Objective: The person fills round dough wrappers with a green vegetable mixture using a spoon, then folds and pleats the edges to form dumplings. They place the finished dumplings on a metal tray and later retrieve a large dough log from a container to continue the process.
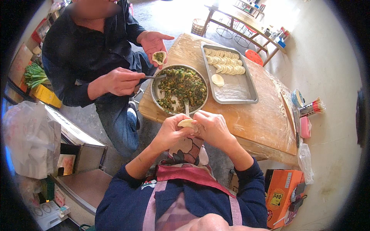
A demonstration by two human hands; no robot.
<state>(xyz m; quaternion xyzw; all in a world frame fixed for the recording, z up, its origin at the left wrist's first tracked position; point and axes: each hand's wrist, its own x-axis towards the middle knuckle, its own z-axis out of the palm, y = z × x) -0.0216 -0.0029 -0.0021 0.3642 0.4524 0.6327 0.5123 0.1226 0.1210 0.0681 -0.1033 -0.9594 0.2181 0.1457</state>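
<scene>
Between my hands is a pale folded dumpling [187, 124], pinched along its edge. My left hand [173, 130] grips its left side, while the fingers of my right hand [210, 125] press its right end. Just beyond them stands a steel bowl [205, 99] of chopped green filling [182, 83], a spoon [186, 107] leaning in it with its handle towards me. A metal tray [254, 99] farther right holds rows of folded dumplings [225, 60] and a small stack of round wrappers [217, 80].
Across the bowl's left side, a co-worker holds a filled wrapper [159, 57] and a utensil [154, 77]. The floury wooden table [260, 121] bears a rolling pin [287, 115], a knife [296, 125] and a chopstick holder [307, 109] at right. An orange box [284, 196] stands below.
</scene>
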